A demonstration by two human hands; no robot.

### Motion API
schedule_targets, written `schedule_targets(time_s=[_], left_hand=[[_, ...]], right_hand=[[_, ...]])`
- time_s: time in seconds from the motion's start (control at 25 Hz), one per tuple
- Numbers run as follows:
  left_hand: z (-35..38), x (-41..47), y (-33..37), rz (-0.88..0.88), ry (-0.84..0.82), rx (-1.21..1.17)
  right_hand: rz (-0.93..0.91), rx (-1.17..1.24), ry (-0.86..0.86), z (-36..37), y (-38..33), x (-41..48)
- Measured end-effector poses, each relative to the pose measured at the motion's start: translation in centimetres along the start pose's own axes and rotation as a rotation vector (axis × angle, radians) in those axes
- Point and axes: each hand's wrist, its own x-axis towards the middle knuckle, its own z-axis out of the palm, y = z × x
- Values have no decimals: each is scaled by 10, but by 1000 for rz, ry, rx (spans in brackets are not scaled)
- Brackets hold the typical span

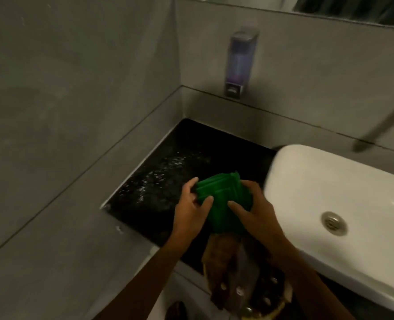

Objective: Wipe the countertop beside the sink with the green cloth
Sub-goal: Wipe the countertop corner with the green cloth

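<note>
While both hands gripped the folded green cloth (223, 199) above the black countertop (168, 172) just left of the sink (330, 195), the left hand (189, 211) and right hand (256, 213) pinched opposite edges, apparently squaring a pad to wipe the water droplets (154, 179).

Folded green cloth (223, 199) above wet black countertop (168, 172), beside white sink (330, 192)
</note>
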Motion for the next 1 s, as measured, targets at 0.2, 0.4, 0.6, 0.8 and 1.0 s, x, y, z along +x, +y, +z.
schedule_targets(time_s=[0.2, 0.4, 0.6, 0.8, 1.0], left_hand=[[-92, 54, -58, -59, 141, 382], [-99, 78, -94, 119, 47, 1014], [-59, 77, -123, 83, 33, 1208], [-124, 96, -138, 83, 111, 1254], [-145, 189, -123, 261, 0, 1306]], right_hand=[[91, -207, -297, 129, 2, 63], [32, -682, -22, 131, 60, 127], [121, -871, -7, 133, 113, 148], [33, -885, 102, 134, 114, 146], [7, -923, 126, 134, 113, 144]])
